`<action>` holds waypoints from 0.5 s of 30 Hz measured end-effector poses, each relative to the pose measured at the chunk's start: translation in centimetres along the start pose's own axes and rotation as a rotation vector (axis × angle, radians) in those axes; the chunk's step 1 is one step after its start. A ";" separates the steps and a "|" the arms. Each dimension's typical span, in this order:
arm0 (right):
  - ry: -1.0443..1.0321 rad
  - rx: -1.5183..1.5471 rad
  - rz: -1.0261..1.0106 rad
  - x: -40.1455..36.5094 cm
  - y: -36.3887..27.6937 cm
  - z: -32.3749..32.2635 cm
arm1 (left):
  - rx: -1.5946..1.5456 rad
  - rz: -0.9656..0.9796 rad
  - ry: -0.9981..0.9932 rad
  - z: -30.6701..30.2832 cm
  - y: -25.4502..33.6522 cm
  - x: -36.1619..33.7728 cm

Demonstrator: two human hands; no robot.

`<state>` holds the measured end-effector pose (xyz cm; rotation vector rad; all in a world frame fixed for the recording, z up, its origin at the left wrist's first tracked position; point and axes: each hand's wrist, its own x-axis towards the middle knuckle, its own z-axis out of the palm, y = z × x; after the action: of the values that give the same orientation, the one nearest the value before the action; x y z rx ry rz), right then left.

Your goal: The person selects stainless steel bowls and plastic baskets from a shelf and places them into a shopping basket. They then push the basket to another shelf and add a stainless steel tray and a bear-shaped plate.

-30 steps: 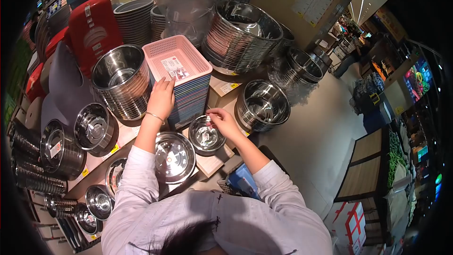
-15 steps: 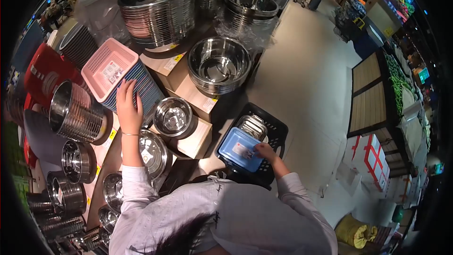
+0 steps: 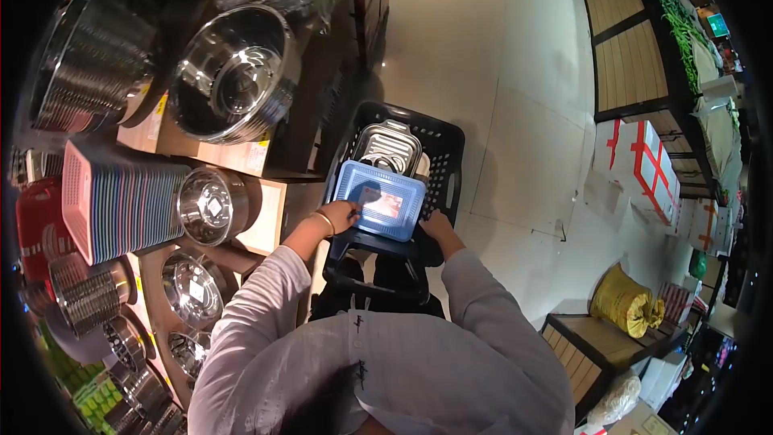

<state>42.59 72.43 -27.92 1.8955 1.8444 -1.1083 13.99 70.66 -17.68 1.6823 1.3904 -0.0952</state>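
A blue plastic basket (image 3: 362, 185) with a label on its floor lies inside a black shopping basket (image 3: 448, 135). My left hand (image 3: 342, 216) has its fingers closed on the blue basket's left rim, a bangle on the wrist. On the opposite side my right hand (image 3: 437, 225) is closed at the lower right corner of that rim; its fingertips are partly hidden. Beyond the blue basket, shiny metal trays (image 3: 390, 143) rest in the black basket, partly covered by it. The black basket's handle (image 3: 378, 292) lies toward my body.
To the left, shelves carry a stack of pink and blue plastic baskets (image 3: 121, 201), steel bowls (image 3: 213, 205) and large steel basins (image 3: 233, 72). Pale tiled floor (image 3: 515, 153) runs along the right, past taped white boxes (image 3: 648, 165) and a yellow sack (image 3: 624, 302).
My left hand has left the stack of plastic baskets on the shelf and come down to the blue basket. The view has turned, so the shopping basket sits more centrally.
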 end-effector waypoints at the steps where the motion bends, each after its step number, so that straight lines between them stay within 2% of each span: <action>1: -0.061 -0.004 0.021 1.8 1.3 1.9 | -0.016 -0.028 -0.090 1.8 -1.3 2.0; 5: -0.073 0.019 0.098 2.7 0.8 3.6 | 0.161 -0.146 -0.293 7.1 -4.3 6.7; 7: 0.007 0.162 -0.049 3.2 0.9 4.6 | 0.211 -0.173 -0.382 9.7 -5.8 8.1; 8: -0.056 0.259 0.016 3.6 0.7 5.0 | 0.203 -0.177 -0.397 10.9 -6.5 8.4; 12: 0.029 0.256 0.089 4.3 0.9 7.0 | 0.300 -0.213 -0.388 12.1 -7.0 8.5; 15: 0.116 0.292 0.101 4.8 1.5 8.1 | 0.367 -0.226 -0.491 12.2 -7.1 8.9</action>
<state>40.81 70.33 -37.09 2.2308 1.6978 -1.3187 17.15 68.55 -33.89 1.6321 1.2216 -0.8786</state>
